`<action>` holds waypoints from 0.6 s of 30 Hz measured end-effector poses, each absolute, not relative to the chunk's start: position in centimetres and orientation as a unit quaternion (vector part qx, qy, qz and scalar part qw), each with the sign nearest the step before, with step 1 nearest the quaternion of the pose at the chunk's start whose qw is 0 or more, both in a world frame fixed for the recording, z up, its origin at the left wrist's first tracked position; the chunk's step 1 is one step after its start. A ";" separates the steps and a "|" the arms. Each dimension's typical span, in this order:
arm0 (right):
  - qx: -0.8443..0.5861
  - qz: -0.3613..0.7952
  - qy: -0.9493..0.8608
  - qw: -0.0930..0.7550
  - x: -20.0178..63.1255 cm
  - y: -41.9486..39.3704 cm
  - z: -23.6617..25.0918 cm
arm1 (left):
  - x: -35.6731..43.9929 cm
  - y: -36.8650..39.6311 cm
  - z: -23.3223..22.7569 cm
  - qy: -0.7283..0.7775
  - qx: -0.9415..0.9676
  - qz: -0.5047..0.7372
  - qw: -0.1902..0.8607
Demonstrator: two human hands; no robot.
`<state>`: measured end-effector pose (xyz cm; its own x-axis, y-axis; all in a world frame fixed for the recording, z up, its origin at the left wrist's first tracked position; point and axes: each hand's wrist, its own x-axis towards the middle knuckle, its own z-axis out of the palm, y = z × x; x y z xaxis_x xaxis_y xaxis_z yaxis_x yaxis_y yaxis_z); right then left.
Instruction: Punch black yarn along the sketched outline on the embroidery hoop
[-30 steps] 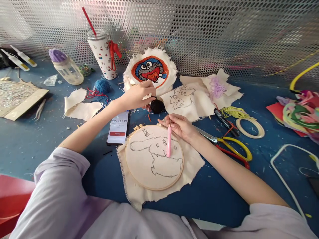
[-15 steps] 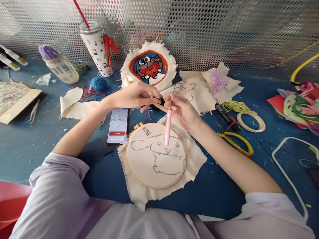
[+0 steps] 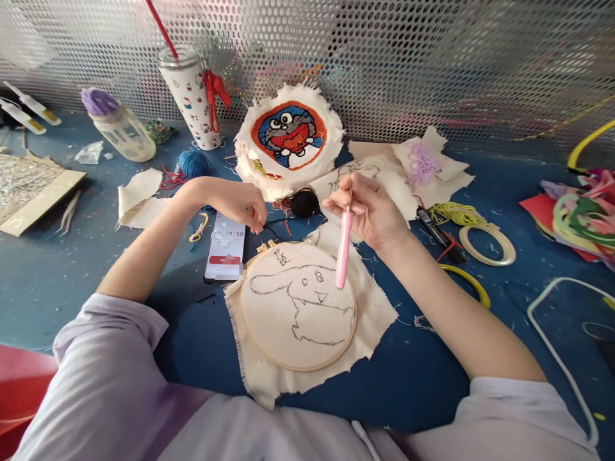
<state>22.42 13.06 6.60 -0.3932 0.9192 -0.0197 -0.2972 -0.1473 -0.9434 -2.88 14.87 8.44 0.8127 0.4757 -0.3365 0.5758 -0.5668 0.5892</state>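
From the head camera we see our right hand (image 3: 372, 211) pinched shut on the pink punch needle (image 3: 343, 246), gripped near its top so the handle hangs down over the embroidery hoop (image 3: 298, 304) at about one o'clock of the ring; our left hand (image 3: 243, 203) is curled at the hoop's eleven o'clock, fingertips drawn together over a thin black strand, though we cannot tell whether it truly grips it; the strand runs toward the black yarn ball (image 3: 304, 202) at twelve o'clock of the hoop; a phone (image 3: 225, 246) lies just beside the left hand.

We judge the needle light, stiff and smooth, best held like a pen along the pink handle; its metal tip looks fine and sharp; the yarn is soft and limp, so it wants pinching close to its end.

The needle's tip is hidden inside our fingers; the strand is too thin to follow fully; scissors' yellow handles (image 3: 468, 285) are half covered by our right forearm.
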 end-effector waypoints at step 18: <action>-0.233 0.772 -0.509 0.301 19.7 11.3 3.0 | -1.4 13.6 9.1 0.301 0.917 -0.005 0.263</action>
<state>19.65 11.27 2.98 -0.7105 0.7018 -0.0528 -0.2281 -0.3006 -0.9261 -1.45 13.64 9.09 0.8187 0.5493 -0.1673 0.5543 -0.6801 0.4798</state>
